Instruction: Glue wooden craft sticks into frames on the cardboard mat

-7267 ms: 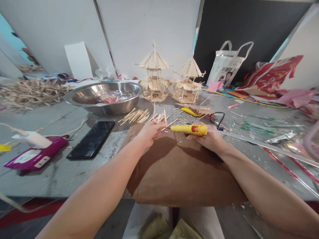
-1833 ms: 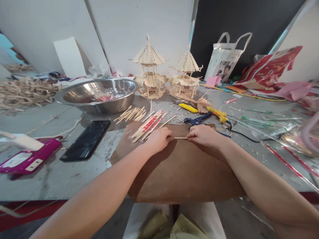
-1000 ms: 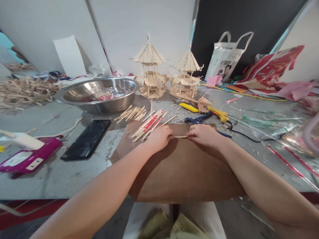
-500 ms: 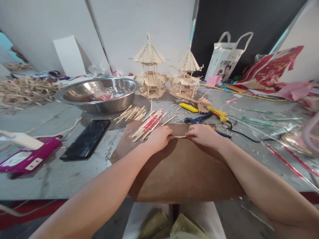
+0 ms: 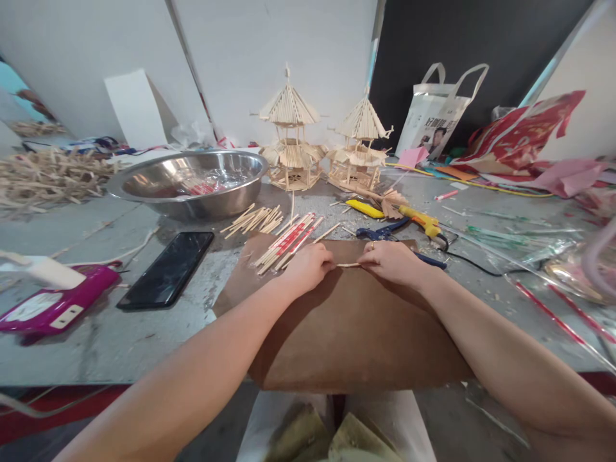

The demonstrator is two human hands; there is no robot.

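A short length of thin wooden stick [image 5: 348, 265] lies level between my hands, over the far part of a brown board [image 5: 366, 333]. My left hand [image 5: 312, 264] pinches its left end, and my right hand [image 5: 386, 260], with a ring on one finger, pinches the right end. The fingers hide both ends. Just beyond my left hand lies a bundle of sticks in red-printed wrappers [image 5: 290, 242]. Blue-handled pliers [image 5: 382, 229] rest behind my right hand.
Two stick-built pagodas [image 5: 290, 138] stand at the back, right of a steel basin [image 5: 192, 205]. A black phone [image 5: 166, 271] and purple power strip [image 5: 62, 298] lie left. A yellow cutter [image 5: 364, 208] and yellow glue gun [image 5: 421, 221] lie behind the pliers, its black cord trailing right.
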